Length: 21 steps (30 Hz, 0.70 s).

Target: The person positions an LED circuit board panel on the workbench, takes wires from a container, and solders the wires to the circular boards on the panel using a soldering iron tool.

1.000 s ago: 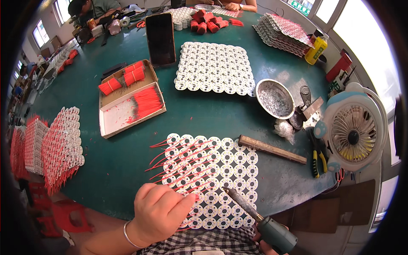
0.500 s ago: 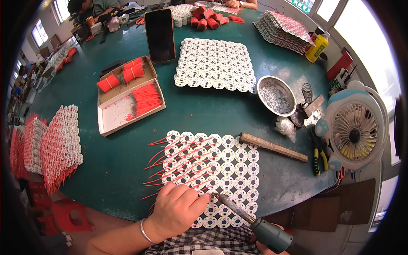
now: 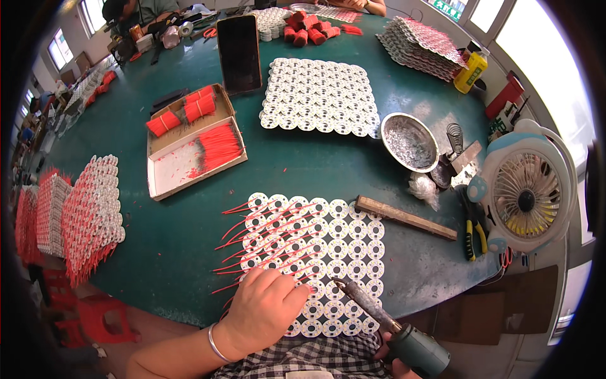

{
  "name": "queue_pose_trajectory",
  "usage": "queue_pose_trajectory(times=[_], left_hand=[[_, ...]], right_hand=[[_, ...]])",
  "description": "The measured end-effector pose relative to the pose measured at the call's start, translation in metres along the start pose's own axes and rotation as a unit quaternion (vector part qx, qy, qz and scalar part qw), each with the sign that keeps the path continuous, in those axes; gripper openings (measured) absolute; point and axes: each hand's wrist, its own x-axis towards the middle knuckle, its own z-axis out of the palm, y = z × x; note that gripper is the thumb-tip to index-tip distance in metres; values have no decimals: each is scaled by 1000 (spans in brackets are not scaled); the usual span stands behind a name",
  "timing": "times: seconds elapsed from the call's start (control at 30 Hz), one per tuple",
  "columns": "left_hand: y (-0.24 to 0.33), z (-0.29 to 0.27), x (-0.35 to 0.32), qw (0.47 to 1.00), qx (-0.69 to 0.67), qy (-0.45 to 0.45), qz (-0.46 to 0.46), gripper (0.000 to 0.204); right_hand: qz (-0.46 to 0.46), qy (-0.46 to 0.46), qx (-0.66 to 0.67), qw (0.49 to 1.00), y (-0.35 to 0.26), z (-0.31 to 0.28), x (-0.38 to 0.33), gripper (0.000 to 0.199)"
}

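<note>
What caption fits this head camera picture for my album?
Left hand steadies a panel of round white boards while the right hand holds a soldering iron.

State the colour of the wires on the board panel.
Red wires, clearest in the head view.

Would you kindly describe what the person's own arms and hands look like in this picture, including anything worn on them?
The left hand is bare, no glove, with a thin silver-coloured bangle around the wrist; the forearm behind it has no sleeve. Of the right hand only a small ungloved part shows at the lower edge, so its wrist and arm cannot be seen. Checked black-and-white cloth lies between the arms.
</note>
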Motion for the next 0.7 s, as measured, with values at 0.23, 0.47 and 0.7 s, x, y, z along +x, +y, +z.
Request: queue_pose_trajectory(times=[0.23,0.47,0.7], left_hand=[[6,2,-4,997,-38,61,-28,13],[14,6,-9,999,10,42,-10,15],[13,6,-7,999,-1,34,-3,15]], right_hand=[[158,5,178,971,31,21,-53,43],[129,-18,51,990,-23,-7,0,50],[152,6,113,982,-26,-7,8,45]])
